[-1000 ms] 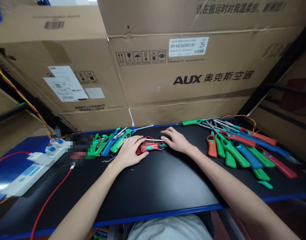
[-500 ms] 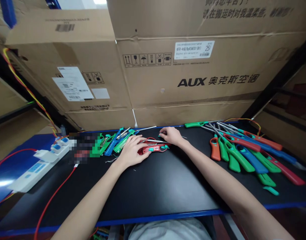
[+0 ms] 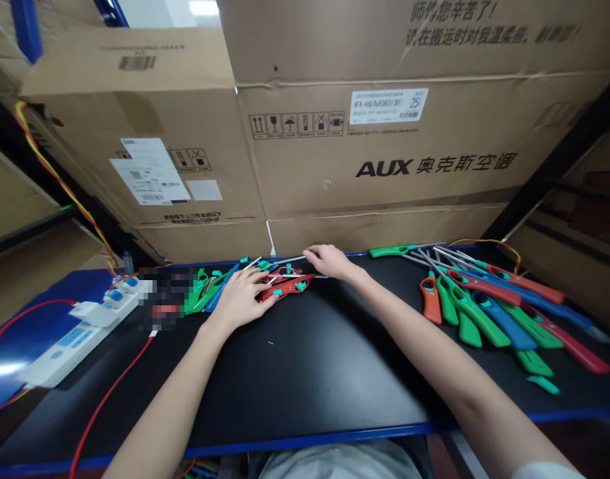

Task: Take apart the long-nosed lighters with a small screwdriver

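Note:
Two red long-nosed lighters [image 3: 285, 286] lie on the black table top [image 3: 309, 359], at the right end of a heap of green and blue lighters [image 3: 209, 289]. My left hand [image 3: 239, 296] lies flat beside them, fingers spread, its fingertips touching the red lighters. My right hand [image 3: 327, 261] rests palm down behind them at the table's back edge. Its fingers are stretched to the left over a thin metal tube [image 3: 289, 259]. Neither hand grips anything that I can see.
A second heap of red, green, blue and orange lighters [image 3: 489, 303] lies at the right. Big cardboard boxes [image 3: 384, 166] wall off the back. A white power strip [image 3: 80, 329] with a red cable [image 3: 110, 392] sits at the left. A blurred patch covers something beside it.
Both hands slid left and toward the back. The red lighters went with them and now lie against the green and blue heap.

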A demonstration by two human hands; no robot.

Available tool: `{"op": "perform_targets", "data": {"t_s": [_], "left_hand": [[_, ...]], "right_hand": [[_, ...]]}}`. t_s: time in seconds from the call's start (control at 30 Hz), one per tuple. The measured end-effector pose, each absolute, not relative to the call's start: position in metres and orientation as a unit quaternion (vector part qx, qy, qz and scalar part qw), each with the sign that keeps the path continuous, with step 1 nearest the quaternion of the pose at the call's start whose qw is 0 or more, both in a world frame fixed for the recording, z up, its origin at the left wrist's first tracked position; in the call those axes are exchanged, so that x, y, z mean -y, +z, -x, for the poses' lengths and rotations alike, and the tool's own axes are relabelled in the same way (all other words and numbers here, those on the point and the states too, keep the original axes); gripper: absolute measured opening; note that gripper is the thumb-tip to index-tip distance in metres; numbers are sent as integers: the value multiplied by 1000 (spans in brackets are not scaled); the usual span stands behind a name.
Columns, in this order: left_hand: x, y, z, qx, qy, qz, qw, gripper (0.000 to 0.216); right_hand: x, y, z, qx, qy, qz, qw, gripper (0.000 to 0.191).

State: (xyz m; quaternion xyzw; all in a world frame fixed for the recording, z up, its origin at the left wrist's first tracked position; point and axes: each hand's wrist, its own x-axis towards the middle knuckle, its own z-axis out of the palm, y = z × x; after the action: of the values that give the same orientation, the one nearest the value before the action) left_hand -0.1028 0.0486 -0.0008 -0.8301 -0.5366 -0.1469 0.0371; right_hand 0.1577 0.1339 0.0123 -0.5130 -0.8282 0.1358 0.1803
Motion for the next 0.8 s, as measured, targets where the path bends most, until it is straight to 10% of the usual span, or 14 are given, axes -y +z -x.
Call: {"op": "perform_targets", "data": {"t_s": [0.2, 0.43, 0.8], "left_hand": [[-48, 13, 112, 559, -109, 822, 15, 51], [-35, 9, 109, 554, 4, 823, -124, 137], [-60, -7, 136, 602, -113, 791, -10, 86]], "right_hand": [[-123, 24, -251, 800, 83, 567, 179, 41], [-92, 40, -364, 679, 15, 717, 158, 41], [-67, 21, -399, 548, 34, 836, -6, 57]]}}
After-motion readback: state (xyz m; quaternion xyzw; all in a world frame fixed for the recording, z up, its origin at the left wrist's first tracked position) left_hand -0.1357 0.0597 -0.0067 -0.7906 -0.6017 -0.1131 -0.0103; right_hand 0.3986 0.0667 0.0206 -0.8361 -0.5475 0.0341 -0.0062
